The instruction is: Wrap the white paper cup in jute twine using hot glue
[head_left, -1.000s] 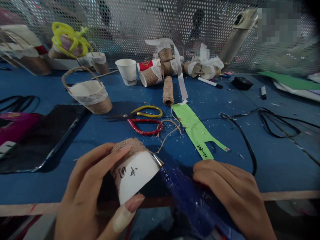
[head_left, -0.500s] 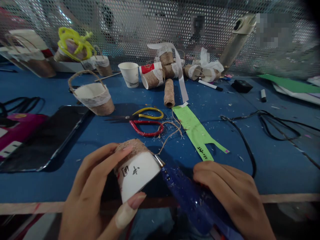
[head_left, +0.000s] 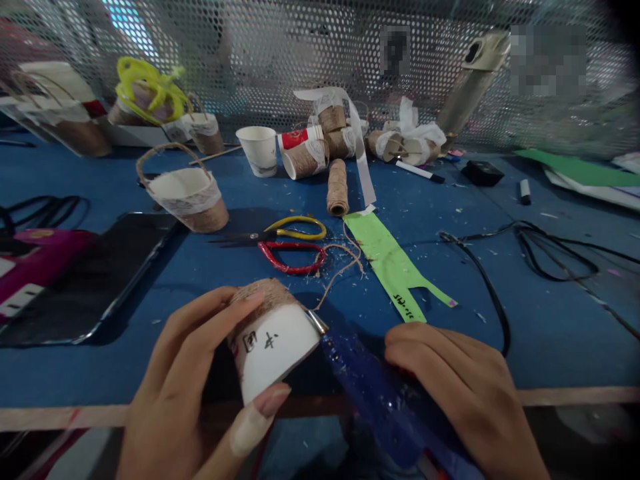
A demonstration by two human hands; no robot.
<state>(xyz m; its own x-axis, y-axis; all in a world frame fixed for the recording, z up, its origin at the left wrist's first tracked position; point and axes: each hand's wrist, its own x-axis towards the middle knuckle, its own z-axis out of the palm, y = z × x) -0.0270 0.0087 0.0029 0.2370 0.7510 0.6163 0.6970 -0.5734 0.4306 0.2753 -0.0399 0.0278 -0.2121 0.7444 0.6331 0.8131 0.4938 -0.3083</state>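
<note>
Left fingers (head_left: 215,330) are wrapped around a tilted cup (head_left: 283,347) near the table (head_left: 425,207) edge, and could be burned should the glue gun (head_left: 367,383), gripped by right fingers (head_left: 417,353), slip.

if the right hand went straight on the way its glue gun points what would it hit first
Probably the paper cup in the left hand, near its twine; the glue gun's metal tip lies at the cup's edge, but contact is unclear.
</note>
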